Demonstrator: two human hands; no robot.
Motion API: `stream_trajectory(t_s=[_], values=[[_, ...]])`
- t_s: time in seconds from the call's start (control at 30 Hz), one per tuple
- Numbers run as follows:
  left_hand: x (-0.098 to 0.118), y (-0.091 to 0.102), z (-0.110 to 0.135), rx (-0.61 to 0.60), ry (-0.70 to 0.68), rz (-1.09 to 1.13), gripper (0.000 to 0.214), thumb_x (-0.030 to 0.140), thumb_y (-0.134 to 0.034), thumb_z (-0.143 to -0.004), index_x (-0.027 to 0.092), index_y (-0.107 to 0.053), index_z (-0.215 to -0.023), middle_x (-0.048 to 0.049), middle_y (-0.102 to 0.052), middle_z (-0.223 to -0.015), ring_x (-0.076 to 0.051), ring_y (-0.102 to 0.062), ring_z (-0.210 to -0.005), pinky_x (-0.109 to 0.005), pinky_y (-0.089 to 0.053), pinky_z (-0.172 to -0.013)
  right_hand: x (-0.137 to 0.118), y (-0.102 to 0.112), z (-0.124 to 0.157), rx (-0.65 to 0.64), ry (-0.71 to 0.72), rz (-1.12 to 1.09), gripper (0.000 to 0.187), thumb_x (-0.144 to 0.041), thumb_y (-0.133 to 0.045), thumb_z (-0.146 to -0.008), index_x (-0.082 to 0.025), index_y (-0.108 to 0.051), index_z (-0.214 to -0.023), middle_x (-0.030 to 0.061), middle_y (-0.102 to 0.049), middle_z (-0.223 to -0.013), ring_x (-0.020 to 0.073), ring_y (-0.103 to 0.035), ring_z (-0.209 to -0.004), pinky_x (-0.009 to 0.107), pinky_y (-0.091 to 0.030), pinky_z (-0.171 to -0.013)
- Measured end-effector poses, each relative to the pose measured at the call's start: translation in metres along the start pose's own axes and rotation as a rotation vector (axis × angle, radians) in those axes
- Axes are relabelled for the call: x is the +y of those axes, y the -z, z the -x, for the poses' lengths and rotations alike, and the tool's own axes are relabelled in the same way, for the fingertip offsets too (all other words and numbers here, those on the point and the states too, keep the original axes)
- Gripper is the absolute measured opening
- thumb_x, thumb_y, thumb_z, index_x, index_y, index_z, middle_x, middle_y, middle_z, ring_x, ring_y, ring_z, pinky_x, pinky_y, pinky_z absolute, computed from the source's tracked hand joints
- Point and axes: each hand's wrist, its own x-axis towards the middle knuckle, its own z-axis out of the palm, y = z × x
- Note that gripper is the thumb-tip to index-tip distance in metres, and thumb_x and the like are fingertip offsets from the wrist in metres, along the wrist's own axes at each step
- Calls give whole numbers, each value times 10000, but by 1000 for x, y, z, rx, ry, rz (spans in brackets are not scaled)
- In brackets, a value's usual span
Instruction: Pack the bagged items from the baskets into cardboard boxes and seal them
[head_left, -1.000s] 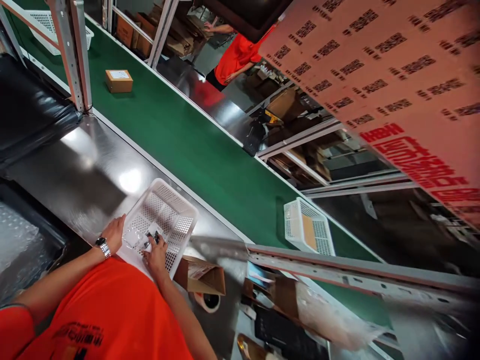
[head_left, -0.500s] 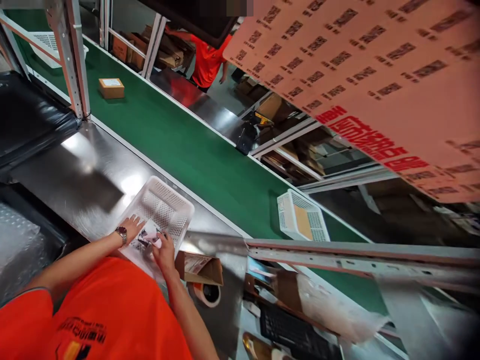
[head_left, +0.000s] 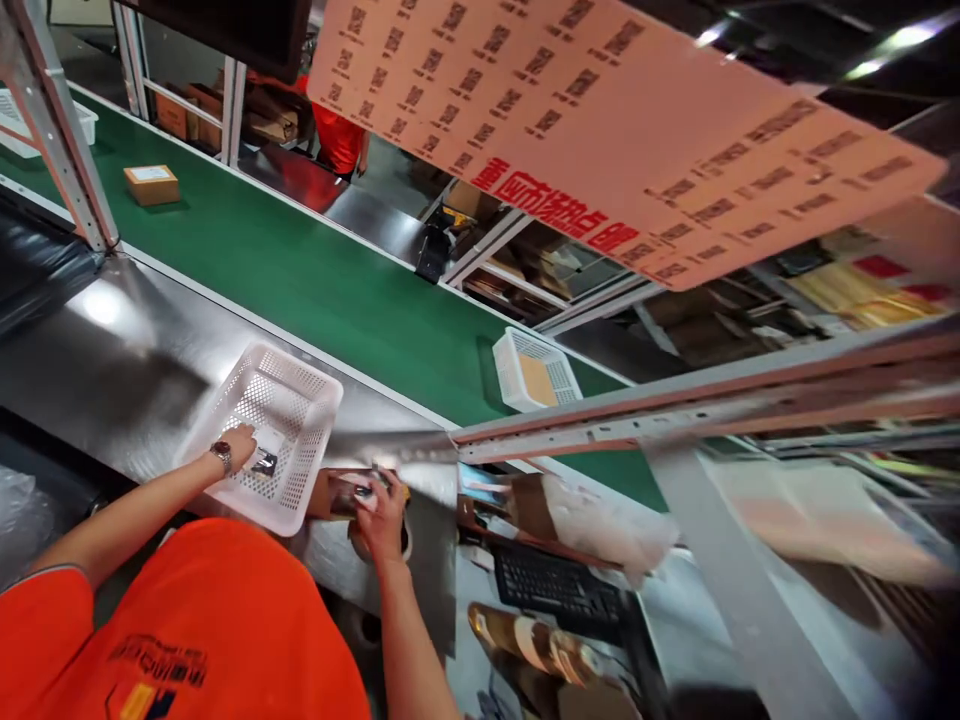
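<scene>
My left hand, with a wristwatch on the wrist, is inside a white perforated plastic basket. Its closed fingers are on the edge of a white slip with a dark printed patch. To the right of the basket, my right hand grips a small pink-and-dark item, whose kind I cannot make out. That item is above an open cardboard box. A roll of tape is partly hidden behind my right hand.
Beyond the steel table runs a green conveyor belt, bearing a small carton and another white basket. A metal beam crosses at right, above a keyboard. A pink code-covered board hangs overhead. Another person's orange shirt shows across the belt.
My right hand has left the basket and moved right to the cardboard box, carrying the small item. My left hand stays in the basket, its fingers no longer spread. The view has shifted right.
</scene>
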Motion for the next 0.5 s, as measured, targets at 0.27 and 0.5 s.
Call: stream_trajectory(t_s=[0.27,0.5], values=[[39,-18,-11,-76,-35,-44,216,260,-903,-869,149,-845,-1045,-203,-790,-1274,-400,-691,-1362,-442,-563,-1160,5,26,4,-410,107,93,366,-529,-778,-990,-281,-917,-1219,168,-811,-1417,377,-730,-1345,583,-576,-1203],[31,4,3,58,86,-14,74,204,-777,-987,156,-815,-1028,-131,-766,-1152,-303,-768,-1080,-372,-580,-974,14,42,4,-355,18,-66,412,-619,-755,-978,-281,-916,-806,167,-834,-1431,393,-707,-1449,604,-506,-1290]])
